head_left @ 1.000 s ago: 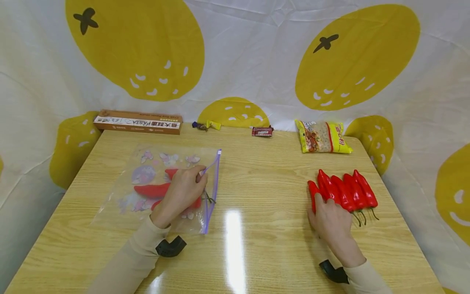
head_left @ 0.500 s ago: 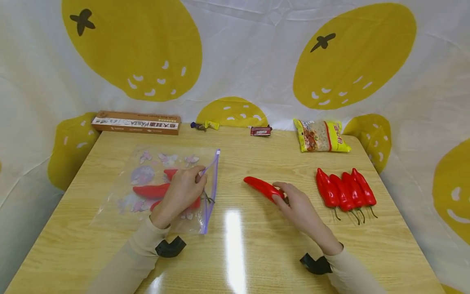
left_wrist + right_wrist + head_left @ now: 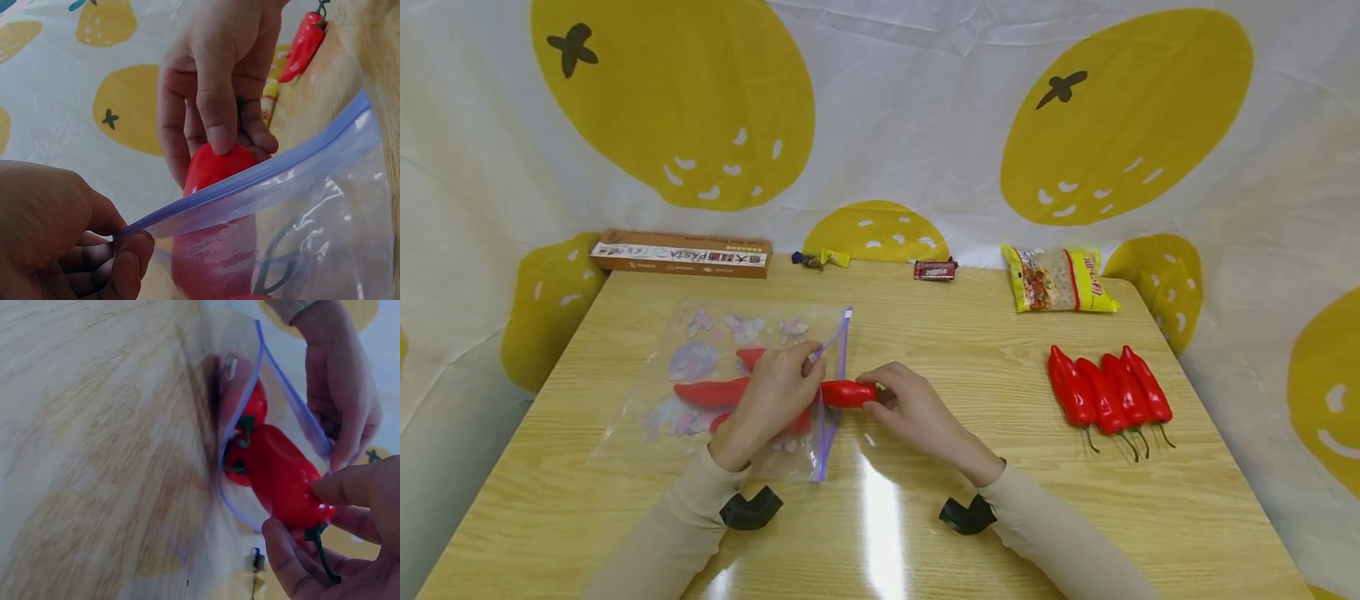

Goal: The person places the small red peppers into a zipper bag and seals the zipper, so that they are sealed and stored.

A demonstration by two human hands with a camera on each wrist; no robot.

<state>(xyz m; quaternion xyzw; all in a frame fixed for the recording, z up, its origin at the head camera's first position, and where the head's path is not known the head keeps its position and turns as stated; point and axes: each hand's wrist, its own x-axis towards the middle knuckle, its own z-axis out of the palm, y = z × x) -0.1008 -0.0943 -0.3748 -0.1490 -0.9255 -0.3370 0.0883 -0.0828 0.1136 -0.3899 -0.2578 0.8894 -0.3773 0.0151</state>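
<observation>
the right hand (image 3: 921, 412) pinches the pepper (image 3: 281, 472) between fingertips (image 3: 340, 487) (stem (image 3: 324, 550) palmward).

Bag (image 3: 696, 361) left, four peppers (image 3: 1102, 396) right, pasta box (image 3: 681, 254) behind the bag.

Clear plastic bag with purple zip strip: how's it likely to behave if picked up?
The bag looks floppy: thin film, bent where the left hand pinches it. Lifted there, it would probably sag under the long, glossy red peppers inside. It's open, so tipping it might let them slide out.
</observation>
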